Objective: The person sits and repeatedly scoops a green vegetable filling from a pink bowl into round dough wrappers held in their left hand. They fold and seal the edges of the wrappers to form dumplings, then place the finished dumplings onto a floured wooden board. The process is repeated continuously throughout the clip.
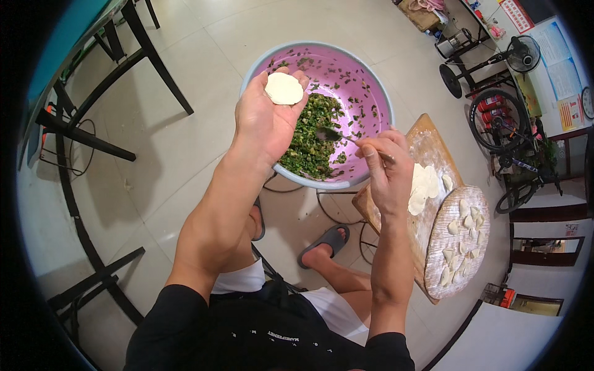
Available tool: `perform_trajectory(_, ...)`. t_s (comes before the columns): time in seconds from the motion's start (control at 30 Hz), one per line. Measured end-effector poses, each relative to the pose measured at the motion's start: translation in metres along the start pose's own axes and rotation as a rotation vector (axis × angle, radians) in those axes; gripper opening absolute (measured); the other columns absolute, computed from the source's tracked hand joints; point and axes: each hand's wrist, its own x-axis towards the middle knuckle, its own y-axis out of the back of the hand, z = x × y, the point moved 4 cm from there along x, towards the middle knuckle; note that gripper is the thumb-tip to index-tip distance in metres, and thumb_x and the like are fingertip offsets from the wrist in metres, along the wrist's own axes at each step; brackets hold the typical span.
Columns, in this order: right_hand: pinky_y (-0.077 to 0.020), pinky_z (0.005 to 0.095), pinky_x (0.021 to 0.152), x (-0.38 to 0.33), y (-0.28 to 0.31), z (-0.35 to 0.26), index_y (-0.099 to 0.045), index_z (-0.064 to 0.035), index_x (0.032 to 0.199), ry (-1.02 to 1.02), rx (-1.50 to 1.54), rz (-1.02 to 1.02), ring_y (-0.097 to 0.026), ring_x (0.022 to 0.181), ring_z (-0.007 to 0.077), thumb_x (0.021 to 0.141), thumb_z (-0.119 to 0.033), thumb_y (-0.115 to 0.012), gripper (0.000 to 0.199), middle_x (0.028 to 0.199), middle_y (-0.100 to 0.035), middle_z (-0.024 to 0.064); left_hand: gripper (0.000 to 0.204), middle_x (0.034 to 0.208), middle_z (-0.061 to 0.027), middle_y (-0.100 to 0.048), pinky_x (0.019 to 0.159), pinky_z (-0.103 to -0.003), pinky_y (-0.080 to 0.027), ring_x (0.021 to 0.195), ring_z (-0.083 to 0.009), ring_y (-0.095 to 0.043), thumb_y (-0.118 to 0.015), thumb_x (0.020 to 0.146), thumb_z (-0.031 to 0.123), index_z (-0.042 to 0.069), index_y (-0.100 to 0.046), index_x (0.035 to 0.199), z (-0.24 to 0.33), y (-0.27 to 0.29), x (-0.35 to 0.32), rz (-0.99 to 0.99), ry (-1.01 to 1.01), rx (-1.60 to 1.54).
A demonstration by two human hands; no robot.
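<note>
On the upturned fingers of my left hand (263, 120) rests a round, pale dumpling wrapper (284, 89), held over the left side of a large pink basin (322, 57). Chopped green filling (312, 145) covers the basin's floor, with bits stuck up its walls. My right hand (390, 170) is closed around the handle of a metal spoon (330, 133), whose bowl is at the filling. Beside that hand, a stack of wrappers (422, 187) lies on a floured wooden board (427, 139). Several folded dumplings (453, 227) sit on a round ribbed tray (436, 272) overlapping the board.
Thin metal legs (337, 207) show under the basin and board. My sandalled foot (323, 250) is on the tiled floor below. Dark chairs (148, 46) stand at the left by a table. A fan (523, 54) and a bicycle (498, 120) are along the right wall.
</note>
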Motion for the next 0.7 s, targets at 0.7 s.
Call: perform_trajectory(0.7,-0.029,0.0507,0.116,0.009,-0.008,0.041,-0.075,-0.0031,0.078,-0.301,-0.129,0.092,-0.066,0.092,0.0252,0.095,-0.027,-0.061,0.033,0.079,-0.074,0.0073,0.036,0.122,-0.0239,-0.059,0.103,-0.045,-0.049,0.119,-0.0358,-0.059,-0.03,0.11,0.025,-0.003,-0.05,0.121,-0.006,0.011,0.012,0.025,-0.011,0.017)
